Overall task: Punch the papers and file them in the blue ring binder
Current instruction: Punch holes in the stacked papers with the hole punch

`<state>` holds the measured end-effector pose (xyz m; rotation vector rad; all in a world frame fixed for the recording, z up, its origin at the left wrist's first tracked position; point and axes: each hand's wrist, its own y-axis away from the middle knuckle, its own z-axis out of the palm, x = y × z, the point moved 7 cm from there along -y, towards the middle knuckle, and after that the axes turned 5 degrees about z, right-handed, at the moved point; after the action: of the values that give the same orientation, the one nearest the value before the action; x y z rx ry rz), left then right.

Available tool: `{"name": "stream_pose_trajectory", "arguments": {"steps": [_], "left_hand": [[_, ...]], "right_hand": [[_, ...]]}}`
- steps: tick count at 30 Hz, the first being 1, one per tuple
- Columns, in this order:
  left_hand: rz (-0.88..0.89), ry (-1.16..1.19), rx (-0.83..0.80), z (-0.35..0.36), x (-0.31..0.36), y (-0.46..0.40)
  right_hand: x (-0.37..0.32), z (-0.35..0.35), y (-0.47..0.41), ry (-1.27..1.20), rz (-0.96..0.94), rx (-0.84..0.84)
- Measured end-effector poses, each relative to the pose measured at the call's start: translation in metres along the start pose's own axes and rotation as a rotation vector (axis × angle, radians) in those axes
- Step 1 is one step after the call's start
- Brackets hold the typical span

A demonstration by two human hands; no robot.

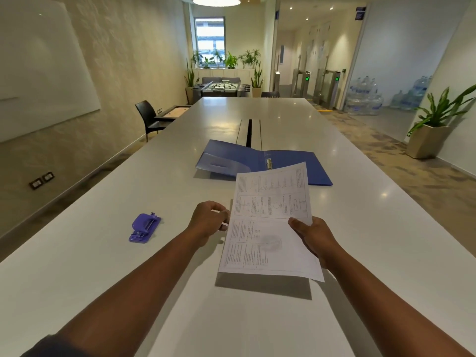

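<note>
A: The left hand [210, 219] is at the left edge of the papers [270, 225], isn't it?

B: Yes. Its fingers are curled and pinch that edge about halfway along, with the knuckles turned up toward the camera. The forearm runs in from the lower left, nearly straight, a dark sleeve just showing at the bottom corner.

A: And the right hand [313, 237]?

B: It grips the right edge. The thumb lies on top of the printed side and the rest of the fingers are underneath, hidden by the sheet. That forearm comes in from the lower right, so the two arms form a V meeting at the papers.

A: Are the papers resting on the table [103, 253]?

B: No, they are held above it; a shadow falls on the white top just below the near edge. The sheets tilt away, far edge higher, and overlap the near edge of the binder [262, 161] in the view.

A: Where does the binder sit?

B: It lies open and flat beyond the papers, blue, rings showing at the spine, in the middle of the table.

A: And the hole punch [144, 228]?

B: Purple, lying on the table to the left of the left hand, well apart from it.
</note>
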<state>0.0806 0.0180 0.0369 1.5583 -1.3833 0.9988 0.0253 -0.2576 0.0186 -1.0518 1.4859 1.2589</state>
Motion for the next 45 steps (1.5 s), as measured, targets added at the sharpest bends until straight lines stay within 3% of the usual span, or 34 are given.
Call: {"name": "stream_pose_trajectory", "arguments": {"steps": [10,25,34,45], "left_hand": [[0.082,-0.218,0.239,-0.069,-0.038,-0.018],[0.004,-0.349,0.503,-0.186,-0.090,-0.027],[-0.094,-0.199,0.396,-0.207,-0.121,-0.050],[-0.164,-0.020,0.297,-0.195,-0.126,-0.060]], "right_hand": [[0.005,0.034,-0.010,-0.047,0.057,-0.068],[0.001,0.168,-0.046,0.015,0.084,-0.246],[0.005,0.210,-0.066,0.106,0.088,-0.261],[0.008,0.204,-0.073,0.145,0.059,-0.245]]}}
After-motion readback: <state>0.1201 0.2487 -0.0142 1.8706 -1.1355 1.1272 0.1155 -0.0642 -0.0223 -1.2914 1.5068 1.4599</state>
